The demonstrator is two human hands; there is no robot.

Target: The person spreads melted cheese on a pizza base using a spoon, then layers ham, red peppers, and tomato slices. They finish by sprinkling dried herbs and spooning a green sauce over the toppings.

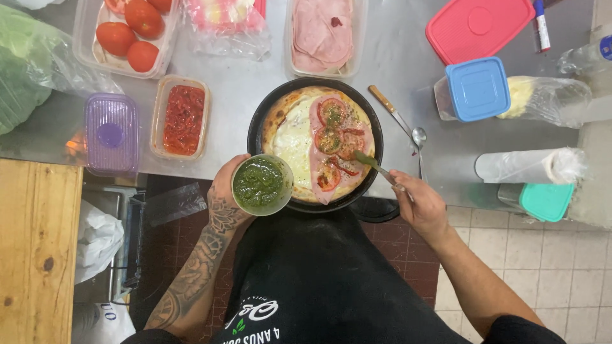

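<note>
Head view: left hand (224, 194) grips a cup (261, 185) of green sauce at the near rim of the black pan (255, 127). Right hand (421, 205) pinches a spoon (376, 167), tip over the pizza (319, 143), right half. Pizza sits between both hands, three tomato slices on it. On the bench (395, 57): tub of four tomatoes (131, 32), red-sauce tub (183, 118), ham tub (322, 32), purple lidded box (111, 134), blue lidded box (477, 89), loose red lid (478, 25), teal lid (545, 200), one knife (390, 109), second spoon (419, 137).
</note>
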